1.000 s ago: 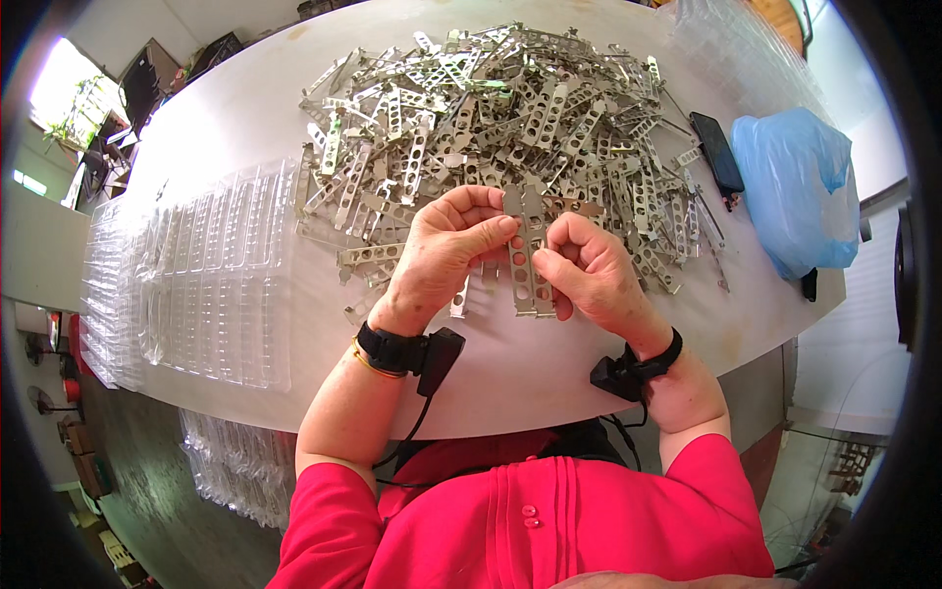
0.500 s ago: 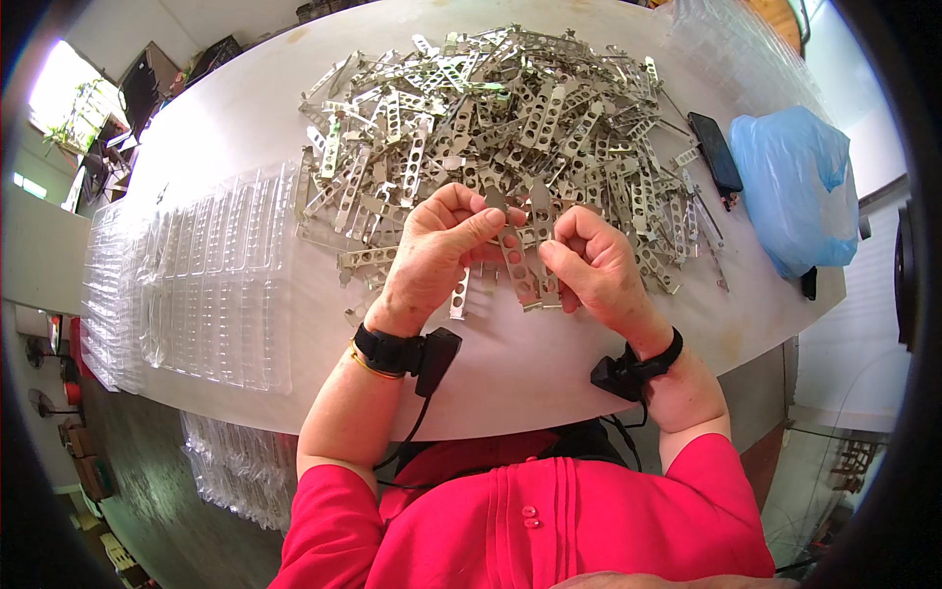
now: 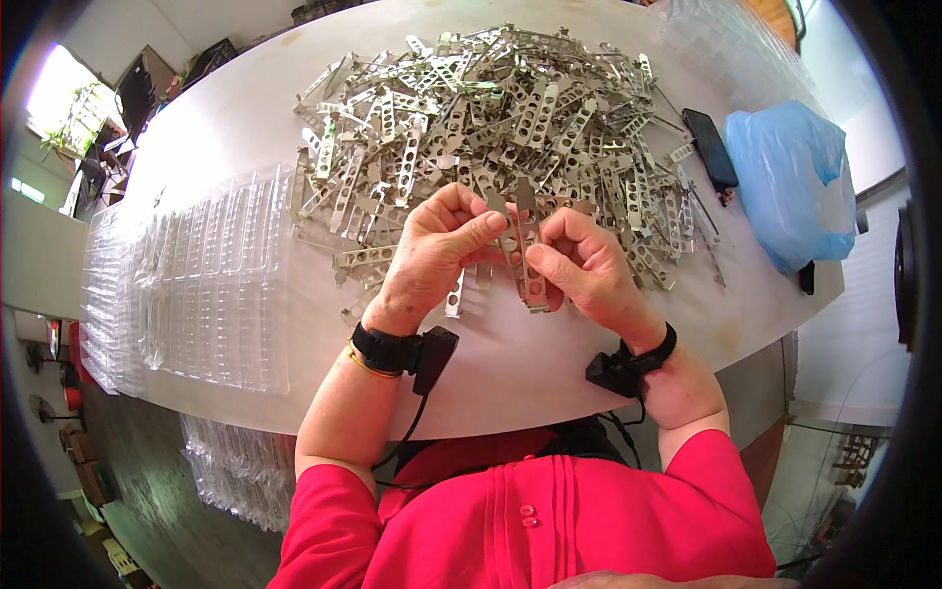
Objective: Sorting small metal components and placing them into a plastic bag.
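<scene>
Found above the table (image 3: 520,383), near the pile (image 3: 549,108): grasping, in left hand (image 3: 442,236) and right hand (image 3: 594,265), one each of two strips (image 3: 512,250), overlapped at bottom. Could snag if slid together, or drop if pinched too lightly

Red short-sleeved shirt (image 3: 446,520), black wristbands (image 3: 377,350)

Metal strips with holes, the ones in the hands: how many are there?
2: the left strip is pinched in the left hand, and the right strip in the right hand. More could hide behind them.
</scene>
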A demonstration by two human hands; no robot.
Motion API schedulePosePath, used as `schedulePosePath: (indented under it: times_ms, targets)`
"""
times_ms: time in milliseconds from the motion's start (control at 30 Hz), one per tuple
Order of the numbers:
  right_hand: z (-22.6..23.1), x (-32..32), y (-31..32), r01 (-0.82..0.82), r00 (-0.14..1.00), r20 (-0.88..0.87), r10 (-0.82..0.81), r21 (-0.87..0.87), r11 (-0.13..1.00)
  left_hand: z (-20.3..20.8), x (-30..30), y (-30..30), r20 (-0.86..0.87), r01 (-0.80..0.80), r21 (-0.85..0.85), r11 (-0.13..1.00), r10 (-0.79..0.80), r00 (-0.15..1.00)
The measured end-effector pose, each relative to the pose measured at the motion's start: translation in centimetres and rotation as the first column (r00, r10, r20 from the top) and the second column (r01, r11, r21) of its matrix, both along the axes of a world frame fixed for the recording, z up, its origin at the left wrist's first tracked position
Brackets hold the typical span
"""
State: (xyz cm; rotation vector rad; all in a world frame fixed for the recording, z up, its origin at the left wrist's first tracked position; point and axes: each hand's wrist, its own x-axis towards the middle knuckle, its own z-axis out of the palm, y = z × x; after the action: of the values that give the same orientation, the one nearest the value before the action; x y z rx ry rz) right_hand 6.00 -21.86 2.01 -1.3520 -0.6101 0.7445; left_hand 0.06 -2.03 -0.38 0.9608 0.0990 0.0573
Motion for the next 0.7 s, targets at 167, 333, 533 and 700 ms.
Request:
schedulePosePath:
  times_ms: [167,333,533,700]
  targets:
    - [-0.6,0.5,0.0,-0.013,1.000,-0.019,0.012,-0.020,1.000,-0.2,-0.1,0.3,-0.019,0.026,0.028,0.999,-0.026,0.999]
    - [-1.2,0.5,0.1,0.001,1.000,-0.023,-0.002,-0.039,0.999,0.0,-0.2,0.3,0.014,0.058,0.113,0.992,-0.060,0.998]
    - [-1.3,0.4,0.3,-0.040,0.999,-0.006,0.040,-0.039,0.998,0.1,-0.2,0.1,0.029,0.072,0.172,0.983,-0.078,0.996]
    - [-1.1,0.4,0.4,0.025,0.999,-0.027,-0.027,-0.052,0.998,0.2,-0.1,-0.1,0.034,0.024,0.148,0.989,-0.029,0.999]
